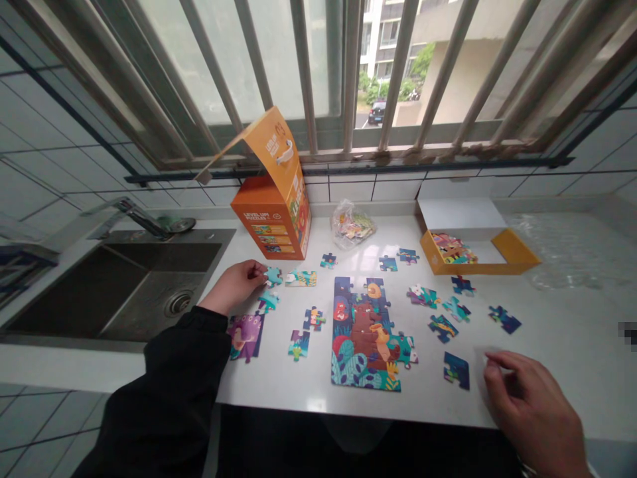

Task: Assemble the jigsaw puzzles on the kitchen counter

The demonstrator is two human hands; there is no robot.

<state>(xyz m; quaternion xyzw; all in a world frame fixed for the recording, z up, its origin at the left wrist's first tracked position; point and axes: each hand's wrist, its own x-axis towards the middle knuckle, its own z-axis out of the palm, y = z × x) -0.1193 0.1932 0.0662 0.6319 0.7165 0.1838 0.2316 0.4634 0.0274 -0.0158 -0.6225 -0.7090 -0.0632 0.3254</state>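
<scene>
My left hand [239,285] has its fingertips closed on the edge of a light-blue puzzle piece [273,276] at the left of the counter. Just below lies another turquoise piece [269,301], and a purple joined section [247,335] sits beside my sleeve. In the middle is a partly assembled puzzle [365,338] showing a brown animal among plants, its right edge uneven. My right hand [535,408] rests at the front right with fingers curled and nothing visible in them. A dark-blue piece [456,370] is nearest to it.
Several loose pieces surround the puzzle. An orange puzzle box [271,216] stands open at the back, near a plastic bag of pieces [352,224]. A yellow box [482,265] holding pieces lies right, beside clear plastic wrap [557,249]. A sink [114,285] is left.
</scene>
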